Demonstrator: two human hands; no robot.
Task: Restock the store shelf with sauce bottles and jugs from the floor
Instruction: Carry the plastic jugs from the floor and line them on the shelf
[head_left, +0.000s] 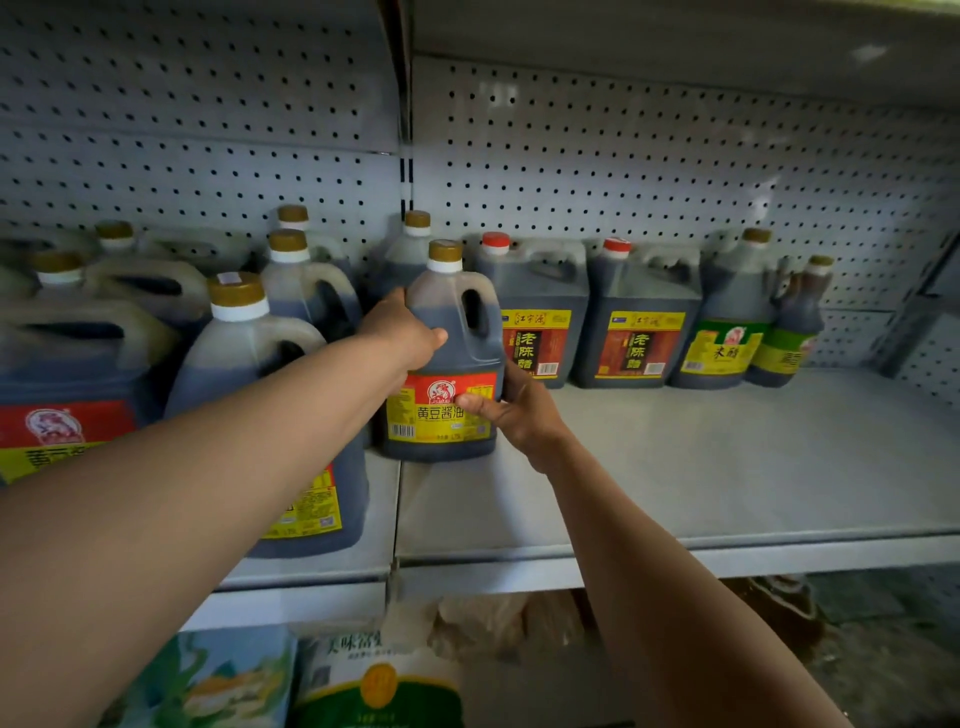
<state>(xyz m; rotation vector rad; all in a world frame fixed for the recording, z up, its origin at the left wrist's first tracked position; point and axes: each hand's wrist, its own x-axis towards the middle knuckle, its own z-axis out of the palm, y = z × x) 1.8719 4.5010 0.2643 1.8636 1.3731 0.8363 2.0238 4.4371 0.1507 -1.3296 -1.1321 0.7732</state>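
Observation:
A dark soy sauce jug (452, 332) with a gold cap and a red and yellow label stands upright on the grey shelf (727, 467), near the middle. My left hand (402, 338) grips its left shoulder. My right hand (511, 410) holds its lower right side, thumb across the label. More jugs of the same kind (249, 364) crowd the shelf to the left. Two square vinegar jugs with red caps (540, 312) stand behind to the right, then two green-labelled bottles (727, 322).
A white pegboard back wall (623, 156) rises behind the jugs, with an upright post (405, 166) between shelf sections. The shelf surface at right front is bare. Below the shelf lie printed bags (374, 680) and crumpled plastic (498, 618).

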